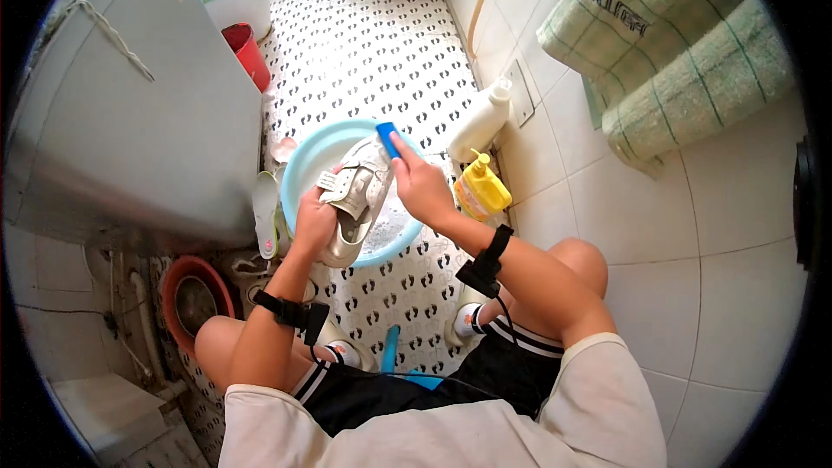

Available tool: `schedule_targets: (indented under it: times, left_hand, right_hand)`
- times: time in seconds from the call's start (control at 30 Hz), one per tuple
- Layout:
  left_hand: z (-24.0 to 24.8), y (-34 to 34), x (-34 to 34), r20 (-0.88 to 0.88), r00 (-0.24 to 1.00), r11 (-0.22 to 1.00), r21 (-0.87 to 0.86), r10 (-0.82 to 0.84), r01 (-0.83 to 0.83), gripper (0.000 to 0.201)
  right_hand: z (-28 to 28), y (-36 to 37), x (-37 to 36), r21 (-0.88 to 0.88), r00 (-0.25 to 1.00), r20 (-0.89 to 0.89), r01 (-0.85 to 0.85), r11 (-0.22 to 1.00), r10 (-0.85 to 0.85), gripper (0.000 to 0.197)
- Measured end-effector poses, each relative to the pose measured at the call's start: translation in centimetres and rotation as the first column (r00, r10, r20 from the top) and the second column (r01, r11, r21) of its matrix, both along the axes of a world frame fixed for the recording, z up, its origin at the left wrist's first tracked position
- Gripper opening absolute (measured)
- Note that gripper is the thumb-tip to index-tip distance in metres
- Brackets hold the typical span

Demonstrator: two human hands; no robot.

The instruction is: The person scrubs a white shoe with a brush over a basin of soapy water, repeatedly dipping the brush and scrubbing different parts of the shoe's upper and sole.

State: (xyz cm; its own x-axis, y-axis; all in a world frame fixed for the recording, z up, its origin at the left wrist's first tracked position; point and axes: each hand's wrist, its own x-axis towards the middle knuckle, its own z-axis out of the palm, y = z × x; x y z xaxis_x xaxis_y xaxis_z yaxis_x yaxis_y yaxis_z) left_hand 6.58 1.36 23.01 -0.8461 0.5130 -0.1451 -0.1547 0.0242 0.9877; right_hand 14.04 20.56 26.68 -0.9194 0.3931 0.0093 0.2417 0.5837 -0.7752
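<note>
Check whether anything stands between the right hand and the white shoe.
Only the small blue object that the right hand itself holds, at the front end of the white shoe; nothing else visible is in the way. The left hand grips it nearer the heel.

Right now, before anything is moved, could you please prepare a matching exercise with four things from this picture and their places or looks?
1. Shoe
2. Small tool
3. Basin
4. Towel

A. round and pale blue
B. held in the right hand
C. hanging, green with checks
D. held in the left hand

Pairs: 1-D, 2-B, 3-A, 4-C
</note>
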Motion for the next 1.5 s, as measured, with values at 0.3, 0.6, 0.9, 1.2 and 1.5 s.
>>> schedule_targets:
  times: [0.3, 0.6, 0.9, 1.2, 1.5]
  left_hand:
    - [-0.2, 0.1, -0.2, -0.001, 0.998, 0.998, -0.018, 0.060, -0.060, 0.041]
    - [1.2, 0.6, 0.6, 0.107, 0.986, 0.991, -0.037, 0.130, -0.127, 0.041]
    - [0.0, 0.5, -0.3, 0.239, 0.956, 0.985, -0.069, 0.169, -0.157, 0.032]
    - [-0.7, -0.5, -0.1, 0.157, 0.980, 0.991, -0.081, 0.120, -0.109, 0.031]
    - [-1.3, -0.2, -0.2, 0.192, 0.981, 0.990, 0.136, 0.010, -0.037, 0.034]
  right_hand:
    - [0.1, -1.2, 0.2, -0.082, 1.000, -0.015, 0.021, 0.996, -0.023, 0.047]
    - [-1.4, -1.7, -0.2, -0.295, 0.974, -0.066, 0.187, 0.937, -0.215, 0.046]
    - [-2.0, -3.1, -1.0, -0.301, 0.928, -0.276, 0.165, 0.939, -0.252, 0.050]
    - [-1.1, -2.0, -0.6, -0.286, 0.965, -0.131, 0.183, 0.941, -0.227, 0.048]
    - [-0.5, -0.6, -0.2, -0.326, 0.965, -0.119, 0.186, 0.927, -0.235, 0.048]
